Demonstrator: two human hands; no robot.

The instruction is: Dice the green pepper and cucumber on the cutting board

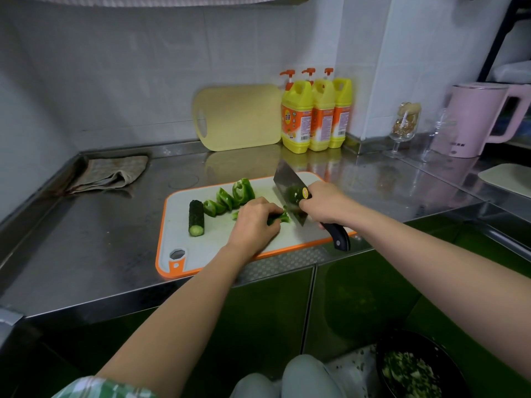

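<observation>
Most of the green pepper strip (281, 218) is covered by the left hand (254, 222), whose curled fingers pin it to the white plastic cutting board with an orange rim (201, 248); only its right end shows. Something dark green sits behind the broad steel cleaver with a black handle (287, 180), but the blade hides it too much to identify. At the lower right a black round bowl (448, 366) is cut off by the frame, its green contents blurred.

The right hand (324, 202) grips the cleaver where blade meets handle, the edge down on the board just beside the left fingertips. Bright green curved pepper chunks (230, 196) lie just beyond the left hand. The dark, bumpy cucumber piece (196, 218) lies to their left, apart from both hands. The board rests on the stainless-steel table (86, 239).
</observation>
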